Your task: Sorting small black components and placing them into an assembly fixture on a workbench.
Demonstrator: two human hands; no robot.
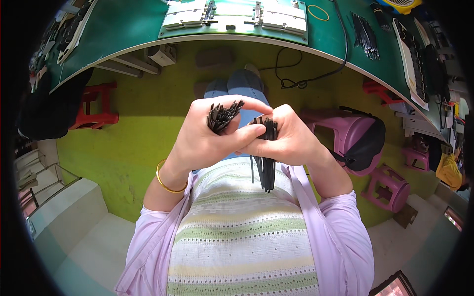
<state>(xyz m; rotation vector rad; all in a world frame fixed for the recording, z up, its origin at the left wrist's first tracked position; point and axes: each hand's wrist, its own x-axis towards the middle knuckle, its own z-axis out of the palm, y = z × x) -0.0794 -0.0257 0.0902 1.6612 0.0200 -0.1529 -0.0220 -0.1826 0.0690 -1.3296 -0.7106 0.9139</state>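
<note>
Both my hands are raised together in front of my body, fingertips almost meeting. In my left hand (200, 130), the fingers curl around a bundle of thin black strips (221, 117), whose ends stick out at the top. My right hand (294, 138) grips a second bundle of thin black strips (268, 170) that hangs down in front of my shirt. My left thumb and forefinger reach across to the top of this second bundle. One strip hangs slightly apart from the rest. The exact kind of strip cannot be made out.
Beyond my knees curves a green worktable (118, 34) bearing a metal fixture (232, 24). To its right lie a yellow rubber band (318, 13), a black cable (340, 44) and more black strips (365, 37). A red stool (96, 106) and purple stools (390, 190) stand on the floor.
</note>
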